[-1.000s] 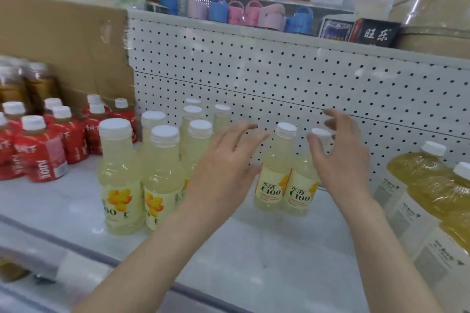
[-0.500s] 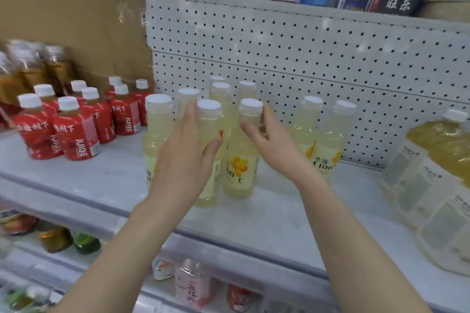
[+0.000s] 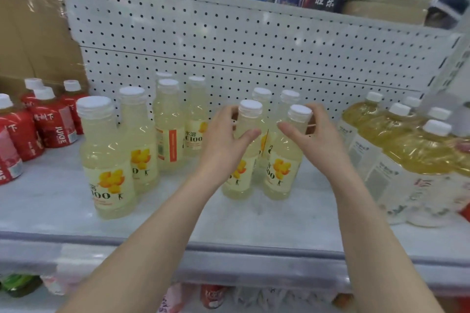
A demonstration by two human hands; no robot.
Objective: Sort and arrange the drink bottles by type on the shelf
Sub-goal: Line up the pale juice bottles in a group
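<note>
Several pale-yellow C100 drink bottles with white caps stand on the white shelf (image 3: pixel 50 201). My left hand (image 3: pixel 223 145) is shut on one bottle (image 3: pixel 239 185) just below its cap. My right hand (image 3: pixel 318 140) is shut on a second bottle (image 3: pixel 279 173) beside it. Both held bottles are upright with their bases on the shelf. Directly behind them, two more of the same kind (image 3: pixel 262 95) stand by the pegboard. A left group of the same bottles (image 3: pixel 106 160) stands apart, with a gap between the two groups.
Red juice bottles (image 3: pixel 53 124) fill the shelf's left end. Large yellow bottles (image 3: pixel 407 150) crowd the right end, close to my right hand. A white pegboard (image 3: pixel 229 40) backs the shelf. Cardboard (image 3: pixel 30 20) stands at the back left. More drinks sit on the shelf below.
My hands took two bottles from the left group and moved them right. They now stand in front of the pair by the pegboard.
</note>
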